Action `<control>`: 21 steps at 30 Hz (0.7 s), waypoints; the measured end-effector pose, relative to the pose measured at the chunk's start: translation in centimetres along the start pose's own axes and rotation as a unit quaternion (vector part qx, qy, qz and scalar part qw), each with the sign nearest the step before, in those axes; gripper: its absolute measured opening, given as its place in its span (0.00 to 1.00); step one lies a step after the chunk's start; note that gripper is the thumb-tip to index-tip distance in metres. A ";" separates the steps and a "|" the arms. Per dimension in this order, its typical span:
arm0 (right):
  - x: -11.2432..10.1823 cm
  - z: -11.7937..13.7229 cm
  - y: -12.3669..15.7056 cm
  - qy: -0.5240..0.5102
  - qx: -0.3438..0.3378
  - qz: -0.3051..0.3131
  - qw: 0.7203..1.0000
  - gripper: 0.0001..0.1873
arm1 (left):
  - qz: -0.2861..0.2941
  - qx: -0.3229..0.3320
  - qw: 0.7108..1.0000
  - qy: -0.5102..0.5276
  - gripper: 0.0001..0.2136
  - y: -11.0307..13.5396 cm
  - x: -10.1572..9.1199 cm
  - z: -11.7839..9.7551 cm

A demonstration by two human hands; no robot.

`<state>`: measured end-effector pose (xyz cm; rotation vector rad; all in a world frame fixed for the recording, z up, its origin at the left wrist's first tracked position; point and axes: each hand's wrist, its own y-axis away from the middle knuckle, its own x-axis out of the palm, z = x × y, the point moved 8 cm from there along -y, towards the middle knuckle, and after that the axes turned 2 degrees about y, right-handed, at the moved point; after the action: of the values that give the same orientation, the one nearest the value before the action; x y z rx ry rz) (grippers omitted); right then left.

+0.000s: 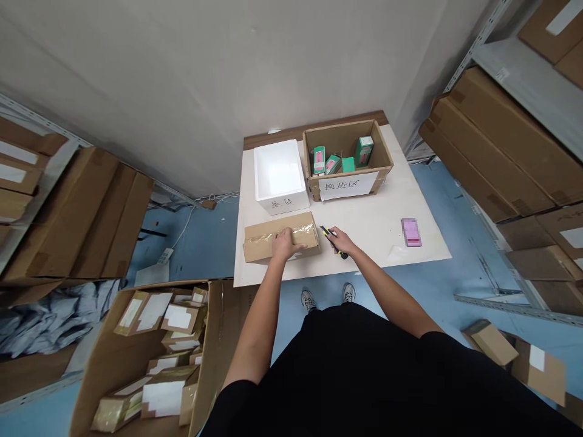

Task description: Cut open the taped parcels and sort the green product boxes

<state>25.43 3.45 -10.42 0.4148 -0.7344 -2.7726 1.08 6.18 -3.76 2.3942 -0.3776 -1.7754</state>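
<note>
A long taped cardboard parcel lies near the front left edge of the white table. My left hand rests on top of it, fingers curled over its front edge. Just right of the parcel, my right hand is closed around a black and yellow utility knife, whose tip points towards the parcel's right end.
Behind the parcel stand a white foam box and an open carton holding several green and pink packs. A pink pack lies at the table's right. A big carton of parcels stands on the floor at left; shelves of cartons line both sides.
</note>
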 end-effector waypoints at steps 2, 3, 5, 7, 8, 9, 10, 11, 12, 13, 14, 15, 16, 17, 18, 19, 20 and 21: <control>0.4 0.2 -0.7 -0.019 0.007 -0.007 1.000 0.08 | 0.004 -0.004 1.000 -0.005 0.27 -0.1 -0.1 0.1; 0.7 0.4 -1.2 -0.025 0.010 -0.005 1.000 0.09 | 0.006 -0.008 1.000 -0.008 0.27 -0.2 -0.1 0.2; 1.3 0.9 -2.0 -0.034 0.013 -0.004 0.999 0.10 | 0.007 -0.015 1.000 -0.010 0.29 -0.2 -0.1 0.3; 1.6 1.3 -2.6 -0.035 0.012 -0.004 0.999 0.11 | 0.002 -0.016 1.000 -0.006 0.30 -0.1 0.0 0.3; 1.7 1.4 -2.8 -0.032 0.013 -0.002 0.999 0.11 | -0.001 -0.015 1.000 -0.003 0.30 -0.1 0.0 0.3; 1.8 1.4 -2.9 -0.029 0.014 0.000 0.999 0.11 | -0.003 -0.015 1.000 0.001 0.30 0.0 0.0 0.3; 1.9 1.4 -3.0 -0.027 0.015 0.000 1.000 0.11 | -0.004 -0.016 1.000 0.004 0.30 0.1 0.0 0.3; 1.9 1.4 -3.1 -0.027 0.016 -0.002 0.999 0.11 | -0.004 -0.018 1.000 0.006 0.30 0.1 0.0 0.3; 1.9 1.4 -3.0 -0.031 0.017 -0.005 0.999 0.10 | -0.004 -0.020 1.000 0.007 0.30 0.1 0.1 0.4; 1.8 1.3 -3.0 -0.037 0.017 -0.009 0.999 0.10 | -0.003 -0.023 1.000 0.008 0.30 0.1 0.1 0.5; 1.8 1.3 -2.9 -0.043 0.017 -0.011 0.999 0.10 | -0.002 -0.025 1.000 0.008 0.30 0.1 0.1 0.5; 1.8 1.2 -2.9 -0.047 0.017 -0.011 0.999 0.10 | -0.001 -0.025 1.000 0.008 0.29 0.1 0.1 0.5; 1.9 1.2 -2.8 -0.049 0.018 -0.007 0.999 0.09 | -0.001 -0.026 1.000 0.008 0.29 0.1 0.1 0.5; 2.0 1.2 -2.7 -0.049 0.017 -0.002 0.999 0.09 | 0.000 -0.026 1.000 0.008 0.29 0.1 0.1 0.5; 2.1 1.2 -2.6 -0.048 0.017 0.001 0.999 0.09 | -0.001 -0.026 1.000 0.008 0.29 0.1 0.1 0.5; 2.1 1.3 -2.6 -0.048 0.015 0.003 0.999 0.09 | -0.001 -0.026 1.000 0.007 0.29 0.1 0.1 0.5; 2.1 1.3 -2.5 -0.049 0.013 0.005 0.999 0.09 | -0.002 -0.026 1.000 0.007 0.29 0.1 0.1 0.5; 2.1 1.4 -2.4 -0.051 0.010 0.008 0.999 0.09 | -0.002 -0.025 1.000 0.007 0.29 0.1 0.1 0.4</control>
<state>22.66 5.46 -10.90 0.2710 -0.7861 -2.7902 0.68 6.09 -3.91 2.3737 -0.3237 -1.7484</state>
